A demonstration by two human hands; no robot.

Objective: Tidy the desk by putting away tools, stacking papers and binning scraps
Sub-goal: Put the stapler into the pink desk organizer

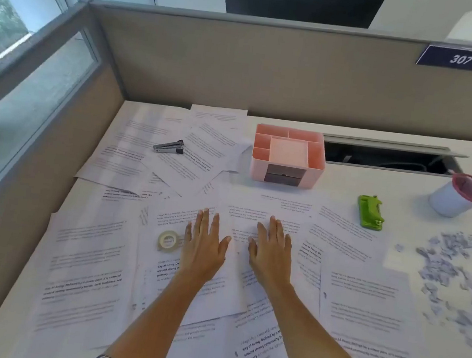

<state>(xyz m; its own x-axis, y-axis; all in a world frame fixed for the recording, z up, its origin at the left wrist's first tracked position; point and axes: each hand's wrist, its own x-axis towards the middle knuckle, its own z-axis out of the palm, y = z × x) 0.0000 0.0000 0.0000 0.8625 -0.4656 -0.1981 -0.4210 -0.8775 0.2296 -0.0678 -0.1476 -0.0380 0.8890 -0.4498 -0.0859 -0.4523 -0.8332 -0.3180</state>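
Printed paper sheets (pixel 87 264) lie scattered over the white desk. My left hand (pixel 204 242) and my right hand (pixel 272 250) rest flat, palms down, on the middle sheets, holding nothing. A roll of clear tape (pixel 168 241) lies just left of my left hand. A dark stapler (pixel 169 147) sits on papers at the back left. A green hole punch (pixel 371 212) lies at the right. Torn paper scraps (pixel 460 277) are heaped at the far right. A pink desk organizer (pixel 288 155) stands at the back centre. A small white bin with a red rim (pixel 461 196) stands at the back right.
Grey cubicle partitions (pixel 272 70) wall the desk at the back and left. An open cable slot (pixel 386 157) runs along the back edge behind the organizer. A blue sign reading 307 (pixel 461 59) hangs on the back partition.
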